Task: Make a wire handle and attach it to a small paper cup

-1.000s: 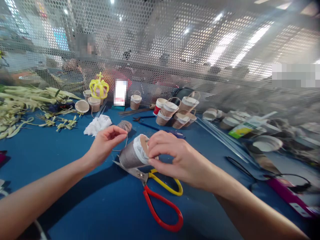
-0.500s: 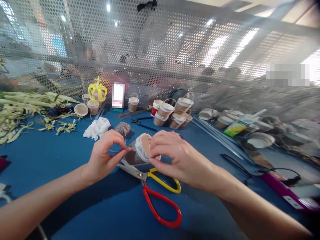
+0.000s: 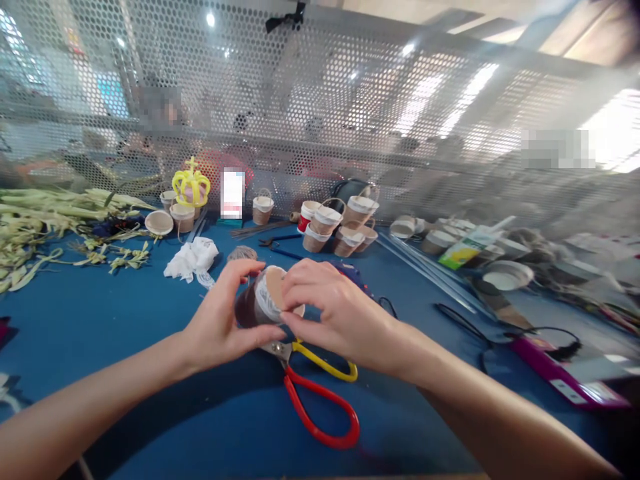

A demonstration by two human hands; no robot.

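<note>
A paper cup (image 3: 254,303) wrapped in grey-brown cord, with white lace round its rim, lies tilted between my hands, its mouth toward the right. My left hand (image 3: 227,317) is curved round the cup's side, thumb below and fingers above. At the rim, my right hand (image 3: 325,303) pinches the edge with thumb and fingertips; its fingers hide part of the opening. Scissors (image 3: 320,400) with one red and one yellow handle lie just below, their blades mostly hidden by my left hand and the cup. Behind the cup sits a ball of grey cord (image 3: 243,253), partly covered.
White lace (image 3: 193,259) lies bunched at left, near stripped plant stalks (image 3: 65,207). Several cord-wrapped cups with handles (image 3: 327,220) stand at the back by pliers (image 3: 280,243). Clear glue sticks (image 3: 425,270), a green-yellow packet (image 3: 465,247) and a purple power strip (image 3: 565,373) are at right. A perforated metal screen (image 3: 280,87) rises behind.
My left hand has moved right, from pinching a strand of cord to wrapping round the cup's side. My right hand stays at the rim. The view has shifted slightly.
</note>
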